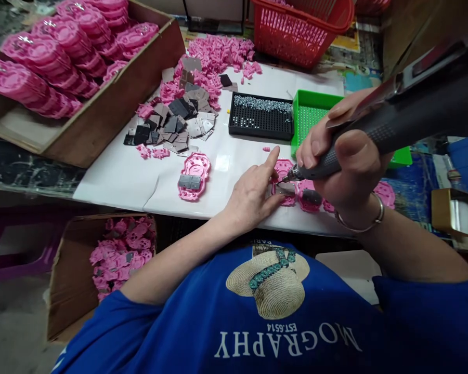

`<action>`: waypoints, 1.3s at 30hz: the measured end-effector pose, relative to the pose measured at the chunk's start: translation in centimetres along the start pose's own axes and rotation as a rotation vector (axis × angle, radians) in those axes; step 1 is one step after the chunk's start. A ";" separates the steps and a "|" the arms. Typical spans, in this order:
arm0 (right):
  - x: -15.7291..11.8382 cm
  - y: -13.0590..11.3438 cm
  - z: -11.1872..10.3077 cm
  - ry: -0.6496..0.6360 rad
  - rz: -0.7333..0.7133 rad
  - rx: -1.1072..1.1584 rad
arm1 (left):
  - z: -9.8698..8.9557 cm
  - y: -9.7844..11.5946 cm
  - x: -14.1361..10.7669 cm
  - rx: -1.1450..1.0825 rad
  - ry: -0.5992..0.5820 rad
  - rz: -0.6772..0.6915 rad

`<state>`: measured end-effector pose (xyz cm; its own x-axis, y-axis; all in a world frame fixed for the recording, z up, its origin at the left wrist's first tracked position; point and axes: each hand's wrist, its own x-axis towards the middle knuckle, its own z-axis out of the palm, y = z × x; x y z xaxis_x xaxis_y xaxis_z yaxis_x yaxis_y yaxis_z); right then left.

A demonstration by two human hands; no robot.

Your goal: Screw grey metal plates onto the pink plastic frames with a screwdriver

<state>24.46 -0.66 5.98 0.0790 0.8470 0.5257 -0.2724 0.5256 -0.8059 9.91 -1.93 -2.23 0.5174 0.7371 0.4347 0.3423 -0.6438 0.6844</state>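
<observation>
My right hand [343, 150] is wrapped around a dark electric screwdriver [398, 111] that slants down to the left. Its tip meets a pink plastic casing [284, 167] with a grey plate across it. My left hand [253, 195] steadies this casing, index finger at its upper edge and thumb at its lower left. More pink casings [308, 188] lie in a row to the right, partly hidden under my right hand. Left of my hands, another pink casing [195, 165] lies face up with a grey plate [190, 182] on it. A small pink piece [265, 149] sits near my left fingertip.
Behind my hands are a black screw tray [260, 130] and a green tray [306, 119]. Grey plates [171, 124] and small pink parts [218, 54] are heaped at centre left. A box [140, 72] of stacked casings, a red basket [296, 34] and a lower carton [68, 270] stand around.
</observation>
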 end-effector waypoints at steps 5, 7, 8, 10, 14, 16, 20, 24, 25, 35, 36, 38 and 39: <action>-0.1 0.1 0.2 -0.002 -0.008 -0.013 | 0.0 0.0 0.0 0.013 -0.008 -0.008; -0.1 0.0 0.3 0.003 0.011 -0.053 | 0.0 0.1 0.0 0.016 -0.011 -0.014; -0.2 0.0 0.3 0.005 0.021 -0.074 | -0.1 0.1 0.0 0.020 -0.010 -0.014; -0.2 -0.1 0.3 -0.004 0.029 -0.099 | -0.1 0.2 0.1 0.030 -0.008 -0.010; -0.3 -0.3 0.0 -0.080 0.036 -0.162 | 0.0 0.5 0.2 0.056 -0.008 -0.031; -0.3 -0.2 -0.2 -0.148 0.026 -0.216 | 0.0 0.7 0.3 0.063 -0.013 -0.043; -0.1 0.2 -0.2 -0.172 0.047 -0.210 | 0.1 0.5 0.3 0.063 -0.022 -0.038; 0.6 0.2 0.0 -0.023 0.072 -0.128 | 0.1 0.3 0.2 0.057 -0.041 -0.025; 1.0 -0.1 -0.1 0.017 0.073 -0.111 | 0.0 0.3 0.2 0.060 -0.045 -0.023; 2.2 -4.6 -3.7 0.253 -0.110 -0.156 | -0.8 1.3 -0.1 0.159 -0.104 0.126; 2.1 -4.7 -4.2 0.270 -0.120 -0.164 | -0.7 1.3 -0.2 0.132 -0.076 0.137; 2.0 -5.0 -5.2 0.296 -0.150 -0.163 | -0.6 1.6 0.0 0.077 -0.026 0.145; 2.0 -5.1 -5.5 0.297 -0.168 -0.154 | -0.4 1.9 0.2 0.059 -0.014 0.153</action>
<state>31.32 -1.20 9.64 0.3915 0.7221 0.5704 -0.0860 0.6458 -0.7586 10.40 -2.93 -0.62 0.5779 0.6268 0.5226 0.3036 -0.7596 0.5753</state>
